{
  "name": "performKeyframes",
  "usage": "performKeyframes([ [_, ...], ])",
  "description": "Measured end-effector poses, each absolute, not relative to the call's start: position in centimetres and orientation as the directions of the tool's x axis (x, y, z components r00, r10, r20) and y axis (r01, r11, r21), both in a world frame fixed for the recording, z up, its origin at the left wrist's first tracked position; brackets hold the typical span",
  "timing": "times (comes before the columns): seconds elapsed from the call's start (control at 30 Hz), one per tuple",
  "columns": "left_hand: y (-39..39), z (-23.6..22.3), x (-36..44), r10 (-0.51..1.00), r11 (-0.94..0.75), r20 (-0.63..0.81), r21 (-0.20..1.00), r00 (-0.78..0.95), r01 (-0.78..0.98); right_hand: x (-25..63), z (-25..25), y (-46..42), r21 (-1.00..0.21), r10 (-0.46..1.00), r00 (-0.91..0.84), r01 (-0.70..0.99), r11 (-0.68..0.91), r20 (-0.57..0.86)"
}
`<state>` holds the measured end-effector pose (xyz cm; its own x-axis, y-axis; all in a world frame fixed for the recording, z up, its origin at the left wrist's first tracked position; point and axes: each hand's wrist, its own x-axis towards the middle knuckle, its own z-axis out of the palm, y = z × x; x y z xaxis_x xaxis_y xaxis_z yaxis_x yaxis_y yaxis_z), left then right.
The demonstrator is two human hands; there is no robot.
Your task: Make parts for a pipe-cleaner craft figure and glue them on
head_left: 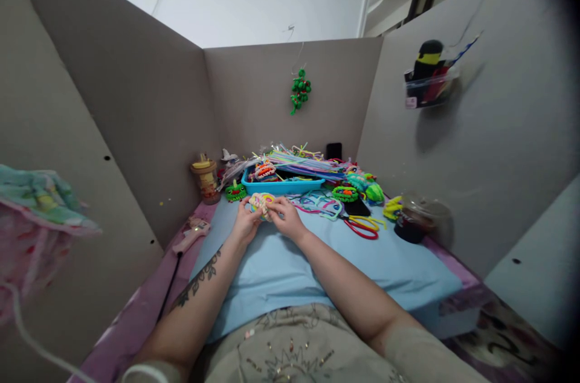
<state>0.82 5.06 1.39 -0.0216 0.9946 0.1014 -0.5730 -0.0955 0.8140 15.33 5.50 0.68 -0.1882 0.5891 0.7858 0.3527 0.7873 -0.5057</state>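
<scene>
One cream-and-pastel knobbly woven piece (260, 205) is being pinched by left hand (246, 220) and right hand (287, 215), near the front edge of one rectangular blue plastic tray (285, 188). Elbow room is being bounded by three flat grey panels (254, 111); light-blue cloth (283, 262) is being overhung by both forearms.

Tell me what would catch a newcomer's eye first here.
Probably the pale multicoloured craft piece held in the left hand and right hand, over the light-blue cloth. Beyond, a bright blue plastic tray is heaped with long thin pastel strands. Higher up, a knobbly green ornament hangs against the grey back panel.
</scene>
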Motion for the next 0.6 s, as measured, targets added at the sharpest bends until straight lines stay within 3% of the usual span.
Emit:
performKeyframes([
  [0.6,5.62,0.77,0.54,0.995,-0.08,0.1,0.818,0.003,-0.57,14.94,0.85,5.65,-0.404,0.535,-0.255,0.425,0.81,0.805],
])
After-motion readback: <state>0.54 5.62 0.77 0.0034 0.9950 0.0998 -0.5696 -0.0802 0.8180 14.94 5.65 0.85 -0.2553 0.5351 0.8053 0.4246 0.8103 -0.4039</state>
